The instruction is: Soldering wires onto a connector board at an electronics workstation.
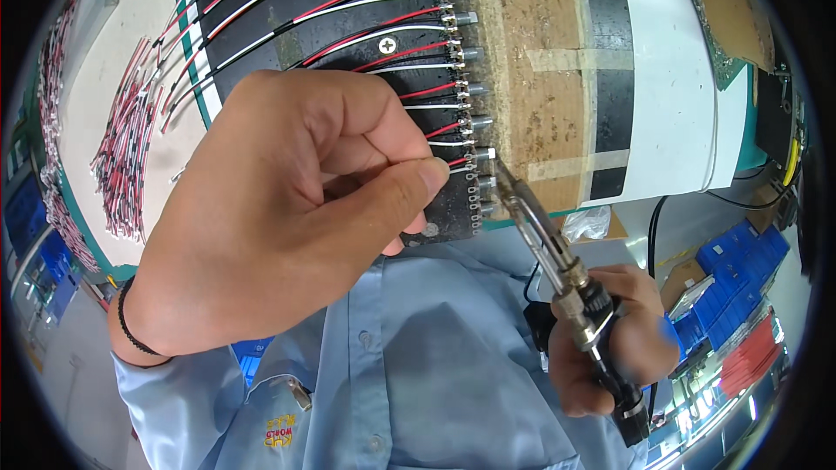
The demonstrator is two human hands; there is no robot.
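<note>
My left hand [279,183] is closed, thumb and forefinger pinching a thin wire [456,162] whose red end shows just past the fingertips. That end meets a small metal connector [486,155] in a row along the edge of a black board [335,22]. My right hand [623,339] grips a soldering iron [557,248] with a metal tube alongside its shaft. The iron's tip points up and left, close to the connector at the left fingertips; whether they touch I cannot tell. Farther up the row, red, black and white wires [348,2] run leftward from the other connectors.
A bundle of loose red, black and white wires [131,157] lies left of the board. Right of the connectors is a brown, stained strip [540,113] with tape across it. A black cable [653,244] hangs at the right, near blue bins [740,270].
</note>
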